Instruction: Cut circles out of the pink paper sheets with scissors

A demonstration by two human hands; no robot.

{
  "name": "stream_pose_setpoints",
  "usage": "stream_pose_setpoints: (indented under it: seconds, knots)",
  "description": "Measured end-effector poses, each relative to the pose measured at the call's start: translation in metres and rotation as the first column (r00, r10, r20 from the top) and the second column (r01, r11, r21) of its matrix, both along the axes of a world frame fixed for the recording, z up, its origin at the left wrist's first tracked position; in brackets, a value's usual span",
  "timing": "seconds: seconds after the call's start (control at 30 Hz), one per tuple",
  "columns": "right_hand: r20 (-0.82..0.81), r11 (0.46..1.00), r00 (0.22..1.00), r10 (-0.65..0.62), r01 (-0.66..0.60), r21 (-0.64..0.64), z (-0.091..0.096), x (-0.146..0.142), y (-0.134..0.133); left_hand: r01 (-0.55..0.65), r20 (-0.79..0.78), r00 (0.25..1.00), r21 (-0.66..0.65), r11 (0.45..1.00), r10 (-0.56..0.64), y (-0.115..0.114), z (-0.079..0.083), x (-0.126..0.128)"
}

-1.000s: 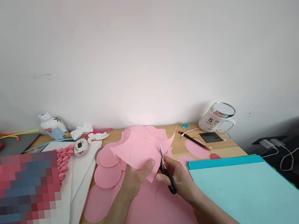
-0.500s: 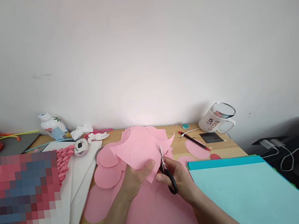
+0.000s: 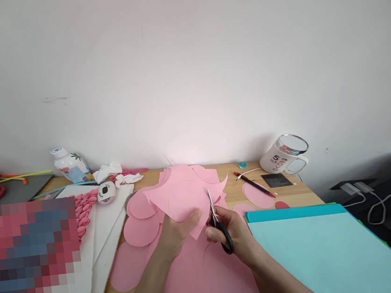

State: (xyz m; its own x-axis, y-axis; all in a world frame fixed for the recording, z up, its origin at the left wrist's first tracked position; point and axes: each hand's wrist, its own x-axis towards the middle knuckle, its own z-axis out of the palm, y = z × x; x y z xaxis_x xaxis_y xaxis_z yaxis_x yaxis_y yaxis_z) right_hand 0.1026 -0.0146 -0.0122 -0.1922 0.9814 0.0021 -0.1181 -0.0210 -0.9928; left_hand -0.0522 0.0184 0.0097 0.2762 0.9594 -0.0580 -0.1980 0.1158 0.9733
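A sheet of pink paper (image 3: 184, 202) with a faint circle drawn on it is held up in front of me. My left hand (image 3: 180, 233) pinches its lower edge, thumb on top and fingers hidden beneath. In my right hand (image 3: 231, 231) are black-handled scissors (image 3: 223, 237), their blades at the sheet's right side, where a cut strip curls away. More pink paper (image 3: 213, 276) with pencilled curves lies below my hands. Several cut pink paper circles (image 3: 141, 230) overlap to the left.
At the right lies a stack of light blue paper (image 3: 320, 250). Behind it are a black-and-red pencil (image 3: 254, 184), a black card (image 3: 276, 180) and a white mug (image 3: 283, 155). A white bottle (image 3: 71, 165) and white sheets (image 3: 103, 237) are on the left.
The scissors have shifted very slightly and their handle has swung a little to the right. The pink sheet stays in nearly the same place in my left hand.
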Motion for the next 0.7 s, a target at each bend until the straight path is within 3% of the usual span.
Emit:
stream_pose_setpoints:
  seconds: [0.33,0.7]
  knots:
    - [0.017,1.000,1.000,-0.005,0.005,-0.023,-0.002,0.000,-0.001,-0.008,0.005,1.000,0.014,1.000,0.008,0.002,0.001,-0.002]
    - [0.021,1.000,1.000,-0.017,0.016,0.010,0.012,0.003,0.001,0.028,-0.026,0.999,0.033,0.999,-0.027,0.001,0.002,-0.002]
